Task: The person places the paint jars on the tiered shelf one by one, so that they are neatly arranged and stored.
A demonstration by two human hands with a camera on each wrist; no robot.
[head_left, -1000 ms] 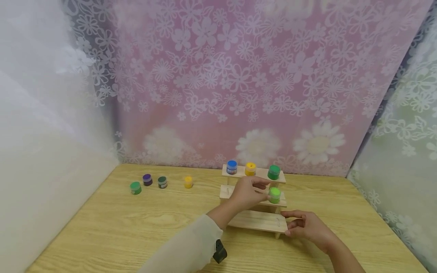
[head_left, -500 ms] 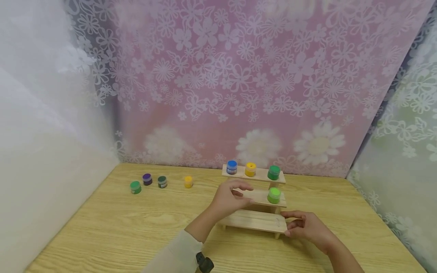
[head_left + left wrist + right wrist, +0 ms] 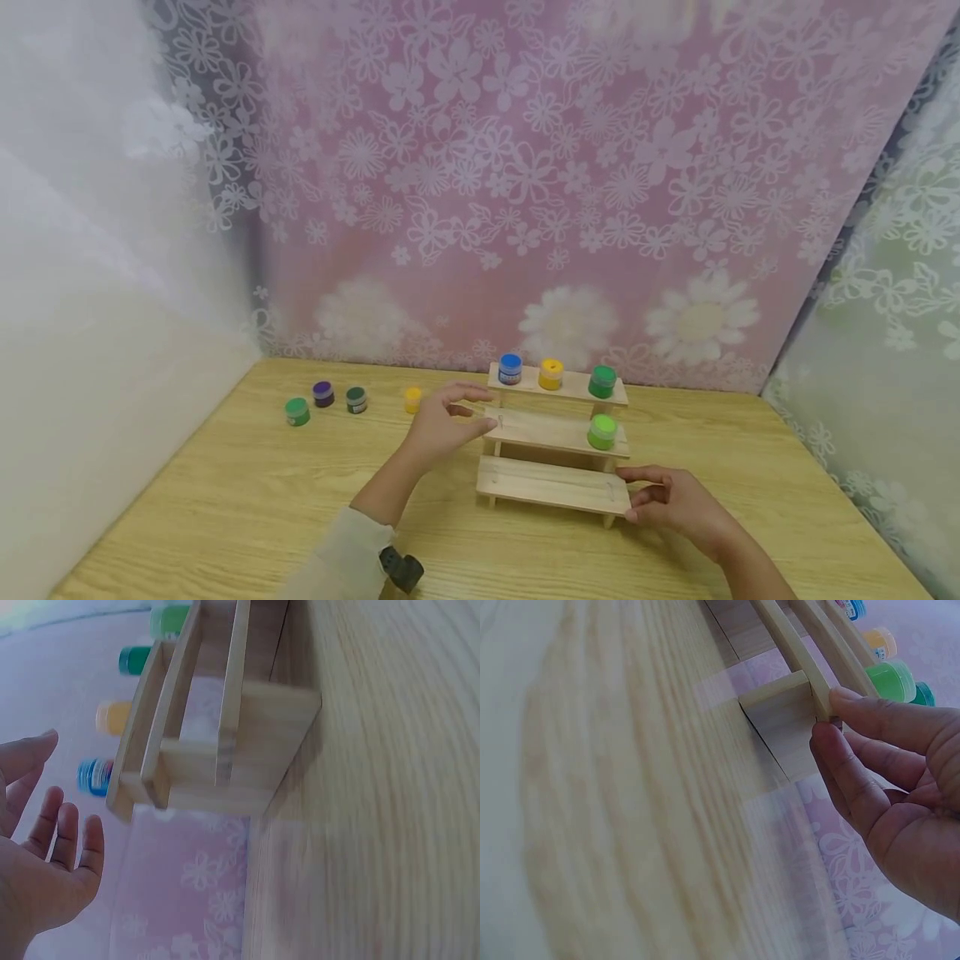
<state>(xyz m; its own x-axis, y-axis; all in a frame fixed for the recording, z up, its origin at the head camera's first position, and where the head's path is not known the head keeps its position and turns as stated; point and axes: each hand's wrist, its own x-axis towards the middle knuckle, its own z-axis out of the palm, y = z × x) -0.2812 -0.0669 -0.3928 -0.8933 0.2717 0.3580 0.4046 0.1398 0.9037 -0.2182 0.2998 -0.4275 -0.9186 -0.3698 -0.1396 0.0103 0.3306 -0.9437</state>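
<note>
In the head view, the left hand (image 3: 447,429) has come away from the lime jar (image 3: 603,432), which it was holding a second ago, and is now off the left end of the wooden rack (image 3: 553,482). Its thumb and fingers are parted, with nothing between them. The lime jar stands upright and unsupported at the right end of the middle shelf, so its placing looks finished. The right hand (image 3: 678,504) has not moved from the right end of the bottom shelf. On the top shelf stand the blue jar (image 3: 510,369), the yellow jar (image 3: 551,375) and the green jar (image 3: 602,382). Four more are on the tabletop (image 3: 300,492) to the left: the mint jar (image 3: 297,412), the purple jar (image 3: 323,394), the dark jar (image 3: 356,400) and the small yellow jar (image 3: 412,400), the last just beyond the left fingers. With these four off the rack, the work seems about half done.

In the left wrist view, the left hand's fingers are loosely bent and well spread, empty.

In the right wrist view, the right hand pinches the end of the bottom shelf between thumb and fingers, apparently steadying the rack.
</note>
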